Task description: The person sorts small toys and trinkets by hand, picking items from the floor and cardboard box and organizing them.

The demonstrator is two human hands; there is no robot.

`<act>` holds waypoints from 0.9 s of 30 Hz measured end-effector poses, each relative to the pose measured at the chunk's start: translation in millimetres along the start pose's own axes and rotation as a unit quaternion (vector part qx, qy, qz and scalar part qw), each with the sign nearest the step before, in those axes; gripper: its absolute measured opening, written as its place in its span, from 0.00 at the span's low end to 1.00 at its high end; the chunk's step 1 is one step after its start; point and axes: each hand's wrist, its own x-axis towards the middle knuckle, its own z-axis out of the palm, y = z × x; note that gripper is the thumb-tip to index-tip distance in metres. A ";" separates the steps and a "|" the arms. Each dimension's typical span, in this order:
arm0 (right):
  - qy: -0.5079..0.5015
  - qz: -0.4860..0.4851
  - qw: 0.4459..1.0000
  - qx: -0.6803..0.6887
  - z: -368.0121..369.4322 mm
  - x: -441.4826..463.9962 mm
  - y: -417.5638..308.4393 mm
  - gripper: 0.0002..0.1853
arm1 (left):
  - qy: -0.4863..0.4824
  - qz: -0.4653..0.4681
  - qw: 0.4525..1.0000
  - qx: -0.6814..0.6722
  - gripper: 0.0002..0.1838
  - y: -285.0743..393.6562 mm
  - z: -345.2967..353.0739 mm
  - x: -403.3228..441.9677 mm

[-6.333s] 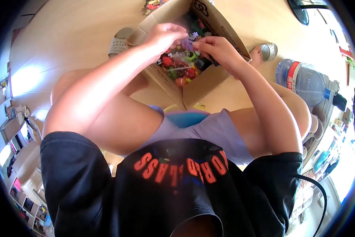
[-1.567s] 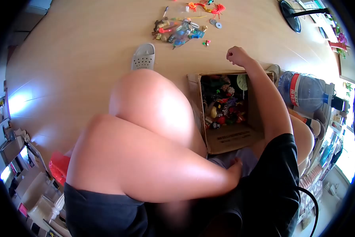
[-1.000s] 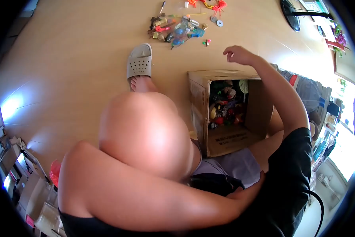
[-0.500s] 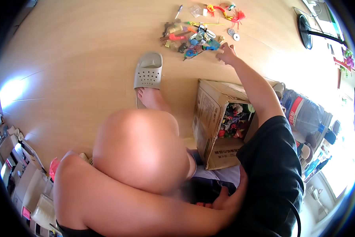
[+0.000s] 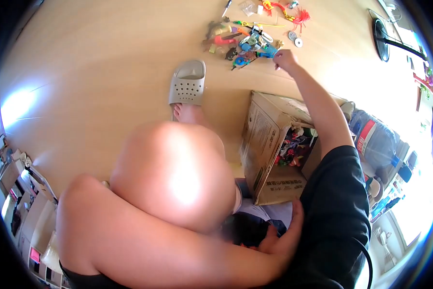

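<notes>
My right hand (image 5: 285, 60) reaches to the right edge of a pile of small trinkets (image 5: 248, 43) on the floor. Its fingers are curled together beside a light-blue piece (image 5: 271, 50); whatever lies between the fingertips is hidden. Near it in the pile are a yellow stick (image 5: 262, 24), a red piece (image 5: 224, 41) and a small black figure (image 5: 231, 53). Two round discs (image 5: 298, 43) lie just beyond my hand. My left hand (image 5: 279, 238) rests low by my black sleeve, fingers apart, above a dark item (image 5: 248, 229) in my lap.
An open cardboard box (image 5: 269, 139) holding colourful small items (image 5: 296, 147) stands under my right arm. A large water bottle (image 5: 378, 139) lies to the right. My foot wears a grey slipper (image 5: 188, 86). A pen (image 5: 226, 8) and red tassel (image 5: 301, 18) are at the far side.
My right hand's fingers, spread at the pile's edge before, have curled together. The view has shifted slightly, so everything sits further right. My left hand stays by the sleeve.
</notes>
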 end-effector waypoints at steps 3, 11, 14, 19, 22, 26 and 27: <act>-0.073 0.048 0.974 0.208 -40.9 -15.9 -27.4 0.05 | 0.002 -0.001 1.000 0.002 0.28 -1.2 -1.4 -4.3; -0.188 0.100 0.840 0.500 -77.3 -62.1 -78.9 0.03 | 0.013 -0.002 1.000 0.008 0.28 -6.7 -0.4 -11.6; -0.124 0.047 0.842 0.523 -74.7 -59.7 -90.6 0.03 | 0.018 -0.003 1.000 0.013 0.29 -8.2 0.5 -13.5; -0.084 0.051 0.843 0.529 -75.8 -50.1 -103.6 0.02 | 0.019 -0.003 1.000 0.010 0.29 -10.7 1.2 -17.4; -0.077 0.030 0.786 0.613 -74.8 -39.6 -109.3 0.05 | 0.019 -0.005 1.000 0.009 0.29 -14.7 2.6 -18.4; -0.084 0.031 0.824 0.559 -63.7 -25.1 -104.5 0.05 | 0.013 -0.003 1.000 0.005 0.30 -20.6 1.7 -20.1; -0.066 0.043 0.835 0.544 -58.2 -27.9 -104.6 0.06 | 0.010 -0.003 1.000 0.005 0.30 -22.1 1.9 -21.0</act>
